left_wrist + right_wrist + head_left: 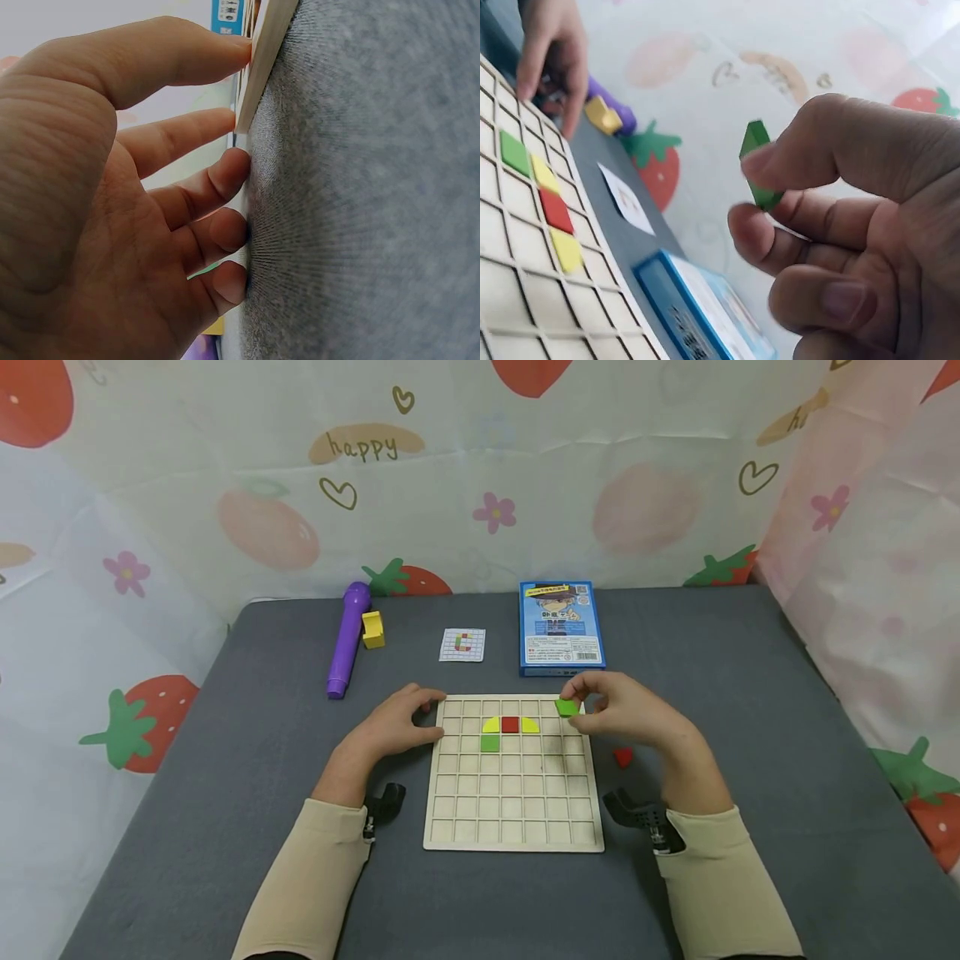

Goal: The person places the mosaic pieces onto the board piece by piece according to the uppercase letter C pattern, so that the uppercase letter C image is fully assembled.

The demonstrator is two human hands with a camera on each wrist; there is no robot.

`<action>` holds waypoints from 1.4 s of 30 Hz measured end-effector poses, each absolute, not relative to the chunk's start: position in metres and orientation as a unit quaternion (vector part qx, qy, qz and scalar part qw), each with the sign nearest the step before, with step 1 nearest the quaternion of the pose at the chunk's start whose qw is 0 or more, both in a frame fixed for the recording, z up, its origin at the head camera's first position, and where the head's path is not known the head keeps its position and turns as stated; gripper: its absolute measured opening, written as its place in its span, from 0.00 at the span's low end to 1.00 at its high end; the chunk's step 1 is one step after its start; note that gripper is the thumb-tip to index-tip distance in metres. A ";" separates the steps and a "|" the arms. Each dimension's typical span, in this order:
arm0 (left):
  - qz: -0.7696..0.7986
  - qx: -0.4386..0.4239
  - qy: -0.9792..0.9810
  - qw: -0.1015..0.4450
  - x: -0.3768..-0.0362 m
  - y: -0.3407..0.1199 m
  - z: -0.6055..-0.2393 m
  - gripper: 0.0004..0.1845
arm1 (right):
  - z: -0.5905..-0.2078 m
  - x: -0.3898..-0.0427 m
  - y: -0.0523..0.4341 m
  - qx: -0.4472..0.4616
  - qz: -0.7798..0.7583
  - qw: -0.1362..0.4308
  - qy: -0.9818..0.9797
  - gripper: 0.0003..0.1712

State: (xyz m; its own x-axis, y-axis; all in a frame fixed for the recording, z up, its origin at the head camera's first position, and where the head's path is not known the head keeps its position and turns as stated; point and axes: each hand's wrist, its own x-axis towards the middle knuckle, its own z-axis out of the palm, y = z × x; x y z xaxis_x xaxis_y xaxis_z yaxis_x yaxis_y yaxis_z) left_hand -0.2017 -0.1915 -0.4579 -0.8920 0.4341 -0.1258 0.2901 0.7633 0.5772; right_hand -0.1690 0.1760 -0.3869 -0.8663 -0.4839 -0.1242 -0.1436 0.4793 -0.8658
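A wooden grid board [512, 811] lies on the table. My left hand [392, 723] is at its upper left corner, thumb and index fingertip touching the edge; in the left wrist view the other fingers [229, 229] are loosely bent beside it. Over the upper right corner, my right hand [637, 714] pinches a small green block [756, 142] between thumb and fingers. On the board, a red square block [510, 725] sits between two yellow rounded blocks, the left one [491, 725] and the right one [530, 726]. A green square block [490, 743] lies below the left yellow one.
A red block [623, 757] lies right of the board. Behind the board are a pattern card [462, 645] and a blue box [561, 628]. A purple microphone-shaped object [349, 639] and a yellow block [373, 630] are at the back left. A printed cloth hangs behind the table.
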 end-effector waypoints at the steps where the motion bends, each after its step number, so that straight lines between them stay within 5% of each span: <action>1: 0.284 0.195 0.930 0.127 -0.202 -0.192 -0.458 0.31 | -0.387 -0.169 0.173 -0.188 -0.473 0.178 0.842 0.16; 26: 0.282 0.198 0.930 0.125 -0.203 -0.192 -0.460 0.31 | -0.428 -0.147 0.071 -0.171 -0.362 0.230 0.887 0.12; 42: 0.282 0.198 0.931 0.123 -0.203 -0.192 -0.459 0.31 | -0.435 -0.140 0.059 -0.171 -0.247 0.116 0.947 0.06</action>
State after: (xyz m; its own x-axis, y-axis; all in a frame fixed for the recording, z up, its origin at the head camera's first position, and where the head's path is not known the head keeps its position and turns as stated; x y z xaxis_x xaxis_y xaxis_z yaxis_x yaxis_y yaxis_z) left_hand -0.2027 -0.1918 -0.4588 -0.8918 0.4371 -0.1172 0.2985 0.7628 0.5736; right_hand -0.1399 0.0592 -0.4348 -0.9143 -0.3818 -0.1349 -0.2673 0.8193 -0.5072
